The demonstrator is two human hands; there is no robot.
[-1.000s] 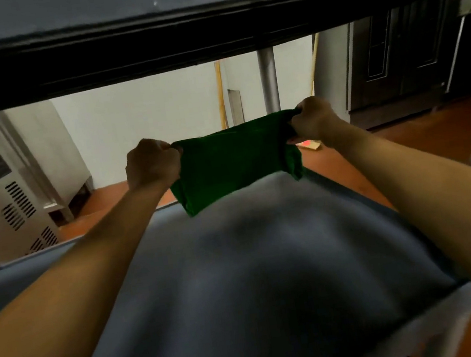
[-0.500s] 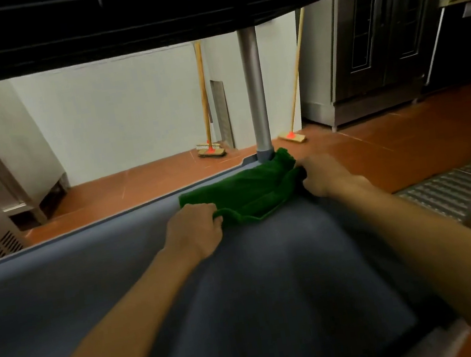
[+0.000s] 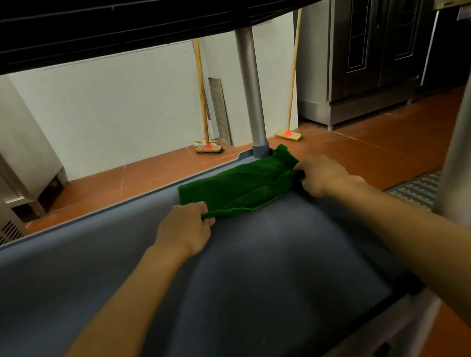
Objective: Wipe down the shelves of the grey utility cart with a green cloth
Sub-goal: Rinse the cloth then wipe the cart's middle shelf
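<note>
The folded green terry cloth (image 3: 244, 186) lies flat on the grey plastic cart shelf (image 3: 243, 283), at the foot of the round grey metal post (image 3: 252, 94). Its far tip is against the post's base. Its long axis runs from there along the far rim, away to the post's left.

Each hand has a clamped grip on one end. The left hand (image 3: 185, 229) pinches the near corner farthest from the post, and the right hand (image 3: 323, 175) bunches the end just right of the post.

The unwiped shelf probably lies nearer the person than the post and to its left, so a pull that way looks open. The post blocks any push outward. The dark upper shelf underside (image 3: 115, 22) hangs low overhead. Two wooden-handled brooms (image 3: 208, 147) lean on the wall well behind the post.
</note>
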